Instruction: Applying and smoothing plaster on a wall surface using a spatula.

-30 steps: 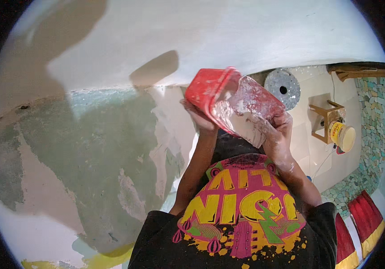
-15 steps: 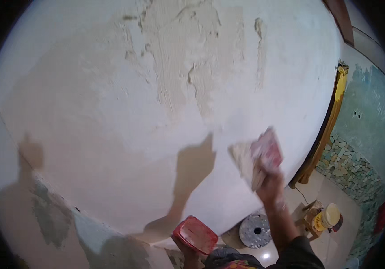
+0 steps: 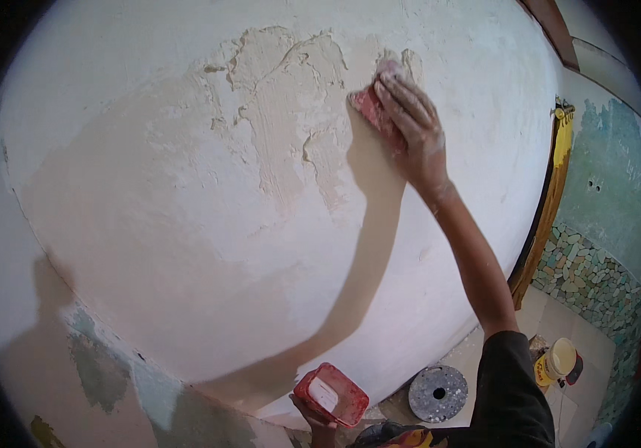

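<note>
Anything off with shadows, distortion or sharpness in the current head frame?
Head view: the right arm casts a long shadow over the white wall; fisheye bending curves the wall's edges, with black corners; right hand and red scraper look slightly soft; the red container looks clearer.

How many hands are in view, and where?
2: the right hand at the wall, gripping a red spreader; the left hand low, holding a red tub. No others show.

Scraper partly hidden by right grip, left grip by red tub, shirt cropped at lower edge.
</note>
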`<state>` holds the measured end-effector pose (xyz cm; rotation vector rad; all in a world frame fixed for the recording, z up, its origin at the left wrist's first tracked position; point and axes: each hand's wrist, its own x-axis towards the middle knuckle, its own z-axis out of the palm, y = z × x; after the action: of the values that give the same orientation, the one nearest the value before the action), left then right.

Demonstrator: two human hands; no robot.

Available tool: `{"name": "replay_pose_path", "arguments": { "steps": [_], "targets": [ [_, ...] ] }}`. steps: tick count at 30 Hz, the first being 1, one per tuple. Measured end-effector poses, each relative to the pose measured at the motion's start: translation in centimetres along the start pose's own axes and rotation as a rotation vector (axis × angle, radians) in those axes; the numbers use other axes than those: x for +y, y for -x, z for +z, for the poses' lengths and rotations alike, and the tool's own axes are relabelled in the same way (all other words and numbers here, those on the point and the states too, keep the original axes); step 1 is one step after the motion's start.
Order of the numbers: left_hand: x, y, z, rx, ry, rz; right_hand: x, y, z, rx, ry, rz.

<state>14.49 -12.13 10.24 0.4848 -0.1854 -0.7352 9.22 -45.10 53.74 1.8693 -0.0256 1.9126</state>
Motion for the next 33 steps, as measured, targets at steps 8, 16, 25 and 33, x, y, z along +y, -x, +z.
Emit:
{"name": "replay_pose_path", "arguments": {
  "steps": [8,16,25,33],
  "targets": [
    [-0.1,-1.0,-1.6,0.073,-0.168,0.026,-4.6,5.4,-2.7,-0.162,-0.123,0.122],
    [0.4,1.6,0.4,0.059,-0.085,-0.02,-10.5,10.4,-11.1,-0.436,-0.33,0.227],
    [1.4,0.0,-7.3,-0.193,0.657,-0.204,-18.2,15.8,-17.1,-0.162,-1.283,1.312],
    [5.3,4.9,1.1,0.119,-0.015,0.169,-26.2,18.4,-19.0,-0.587,-1.298,1.384]
  ]
}}
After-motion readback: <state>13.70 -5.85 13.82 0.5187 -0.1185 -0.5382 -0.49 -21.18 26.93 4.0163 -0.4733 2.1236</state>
